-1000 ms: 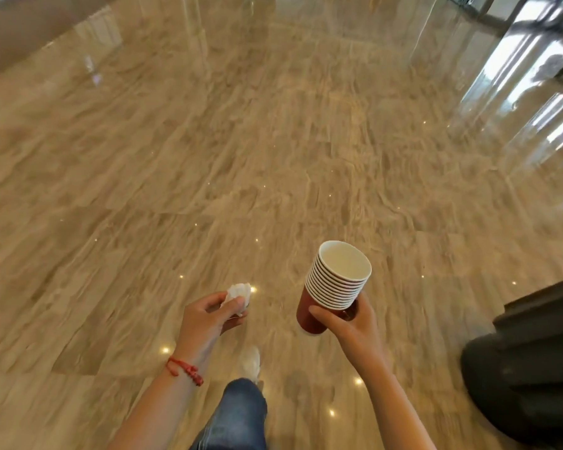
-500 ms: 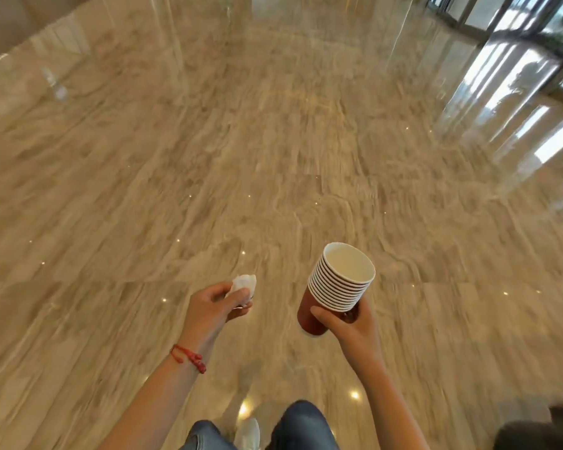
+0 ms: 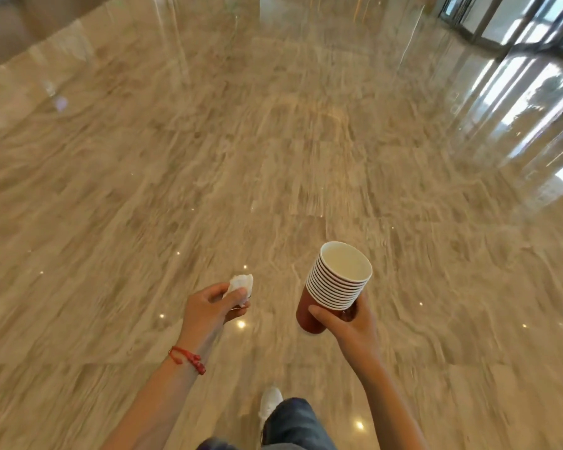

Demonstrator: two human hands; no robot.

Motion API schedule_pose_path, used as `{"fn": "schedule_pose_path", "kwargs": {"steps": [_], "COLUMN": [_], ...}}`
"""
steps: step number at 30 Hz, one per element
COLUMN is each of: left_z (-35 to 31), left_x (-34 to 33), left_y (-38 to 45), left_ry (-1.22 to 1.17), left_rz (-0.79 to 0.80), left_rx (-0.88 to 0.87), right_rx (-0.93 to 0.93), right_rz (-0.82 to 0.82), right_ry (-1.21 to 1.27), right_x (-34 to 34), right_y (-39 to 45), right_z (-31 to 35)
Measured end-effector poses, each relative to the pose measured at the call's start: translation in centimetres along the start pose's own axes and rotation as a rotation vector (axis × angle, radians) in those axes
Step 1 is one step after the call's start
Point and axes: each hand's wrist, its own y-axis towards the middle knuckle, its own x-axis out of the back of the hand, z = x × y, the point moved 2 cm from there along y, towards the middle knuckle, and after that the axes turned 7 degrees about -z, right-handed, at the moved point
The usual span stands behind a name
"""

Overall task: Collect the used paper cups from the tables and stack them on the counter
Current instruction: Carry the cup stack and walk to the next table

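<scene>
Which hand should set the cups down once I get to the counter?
Probably the right hand: its grip is already around the red base of the nested cup stack, which it holds roughly upright. The left hand is taken up pinching a crumpled white tissue. No counter is in view yet.

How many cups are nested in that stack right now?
About 11 by the white rims, all nested in one stack of cups gripped by the right hand. The hand hides the lower part, so more may be there.
</scene>
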Motion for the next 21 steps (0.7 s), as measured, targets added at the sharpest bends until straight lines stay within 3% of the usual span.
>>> {"fn": "schedule_pose_path", "kwargs": {"steps": [15, 21], "left_z": [-10.4, -17.7], "left_x": [-15.3, -21.5], "left_y": [30.6, 44.6], "left_ry": [0.005, 0.031], "left_rz": [0.008, 0.020], "left_rx": [0.027, 0.022], "right_rx": [-0.018, -0.006], "right_rz": [-0.004, -0.022], "right_ry": [-0.014, -0.015], "right_x": [-9.2, -14.2], "right_y": [34.2, 48.8], "right_z": [4.8, 9.1]}}
